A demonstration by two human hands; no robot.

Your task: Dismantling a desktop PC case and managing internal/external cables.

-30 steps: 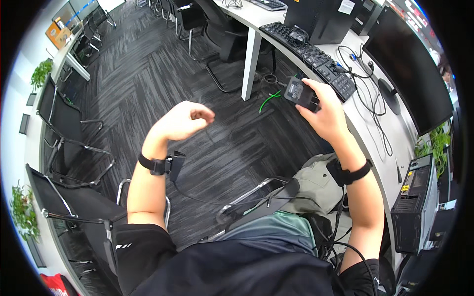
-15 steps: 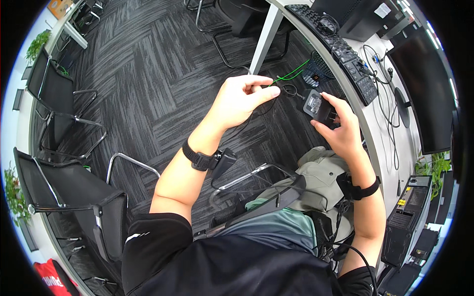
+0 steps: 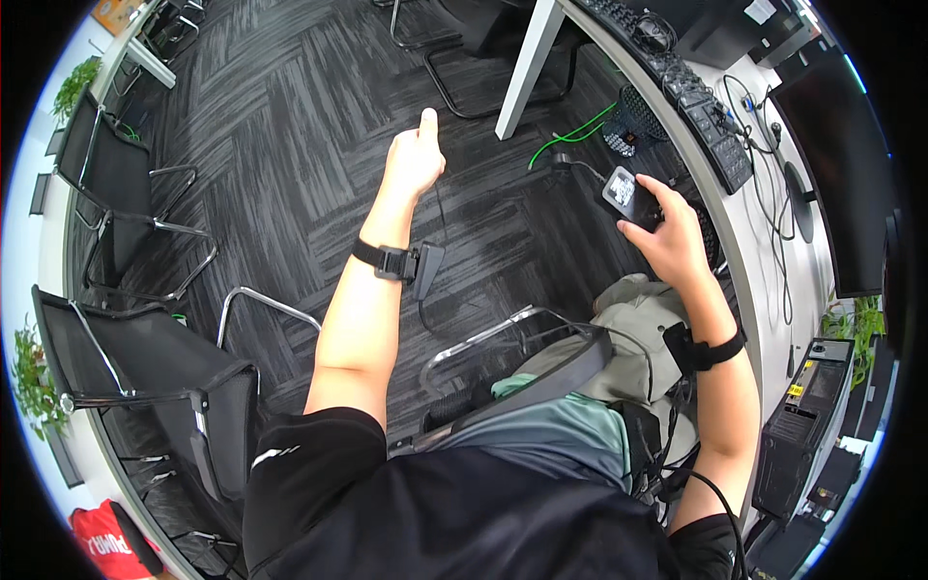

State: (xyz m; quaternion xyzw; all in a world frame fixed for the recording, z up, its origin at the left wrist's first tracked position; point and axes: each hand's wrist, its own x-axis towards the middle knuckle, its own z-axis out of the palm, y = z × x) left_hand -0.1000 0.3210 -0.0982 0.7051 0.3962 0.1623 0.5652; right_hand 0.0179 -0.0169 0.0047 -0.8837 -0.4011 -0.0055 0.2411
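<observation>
My left hand (image 3: 416,162) is out in front over the carpet, fingers curled into a fist with the thumb sticking up. A thin black cable (image 3: 442,209) hangs from beneath its fingers. My right hand (image 3: 667,232), near the desk edge, grips a black power adapter (image 3: 623,190) between thumb and fingers. The adapter carries a white printed label on its face. From its far side a short dark cord (image 3: 586,166) runs left to a small dark bundle; I cannot make out where it goes from there. Straps with black modules circle both wrists.
On the right stands a desk (image 3: 739,232) with keyboards (image 3: 715,145), loose cables and a monitor (image 3: 836,174). Below its edge are a black mesh bin (image 3: 633,121) and a green cable (image 3: 580,133). Black mesh chairs (image 3: 155,358) line the left. An open computer case (image 3: 802,425) sits at lower right.
My left hand has moved left and away from the adapter, its pinch now a fist with the thumb up. The right hand keeps the adapter, tilted slightly differently.
</observation>
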